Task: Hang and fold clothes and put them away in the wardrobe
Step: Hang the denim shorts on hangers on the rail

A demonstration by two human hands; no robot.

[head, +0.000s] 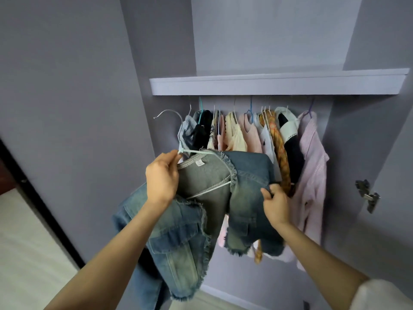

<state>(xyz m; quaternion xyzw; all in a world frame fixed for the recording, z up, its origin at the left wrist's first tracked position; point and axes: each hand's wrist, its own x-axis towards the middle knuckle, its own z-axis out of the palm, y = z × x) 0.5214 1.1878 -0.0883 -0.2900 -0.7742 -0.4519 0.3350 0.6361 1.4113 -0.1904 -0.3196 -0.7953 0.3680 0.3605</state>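
A frayed blue denim jacket (245, 180) hangs on a pale hanger (196, 152) whose metal hook (166, 113) points up and left. My left hand (162, 175) grips the hanger and the jacket's collar at the left end. The jacket's right shoulder is pinched by my right hand (276, 203). I hold the jacket in front of the open wardrobe, just below the row of hung clothes (252, 133). The rail itself is hidden behind the shelf edge.
A lilac shelf (277, 83) runs above the hung clothes. A pink striped shirt (312, 171) hangs at the row's right end. The wardrobe door with a metal hinge (367, 195) stands at the right. A dark door frame (33, 198) is at the left.
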